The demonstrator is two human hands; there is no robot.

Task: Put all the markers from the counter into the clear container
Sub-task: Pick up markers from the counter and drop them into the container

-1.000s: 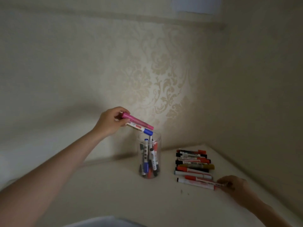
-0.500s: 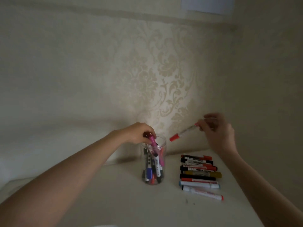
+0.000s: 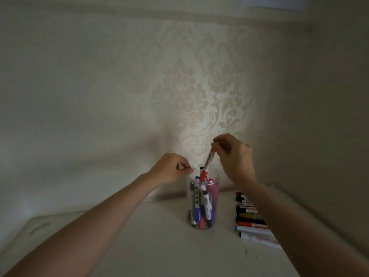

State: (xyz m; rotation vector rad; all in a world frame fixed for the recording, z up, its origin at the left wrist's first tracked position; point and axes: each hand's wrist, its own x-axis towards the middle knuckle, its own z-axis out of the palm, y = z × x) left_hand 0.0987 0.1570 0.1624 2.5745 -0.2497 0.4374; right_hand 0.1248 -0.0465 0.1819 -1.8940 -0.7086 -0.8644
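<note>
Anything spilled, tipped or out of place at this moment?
Nothing stands out. The clear container stands upright on the counter, the right hand lowers a red-capped marker cap-first into it, and the remaining markers lie in a tidy row beside it.

Clear container [image 3: 203, 198] stands on the counter [image 3: 151, 242] near the far wall [image 3: 119, 86], roughly centre. Several markers stand inside it. Row of markers [image 3: 250, 218] lies on the counter just right of the container, stacked far to near. Left hand [image 3: 169, 168] at the container's left rim; contact unclear. Right hand [image 3: 234, 158] above and right of the container, pinching a marker [image 3: 208, 162] whose lower end sits inside the container's mouth, tilted.
</note>
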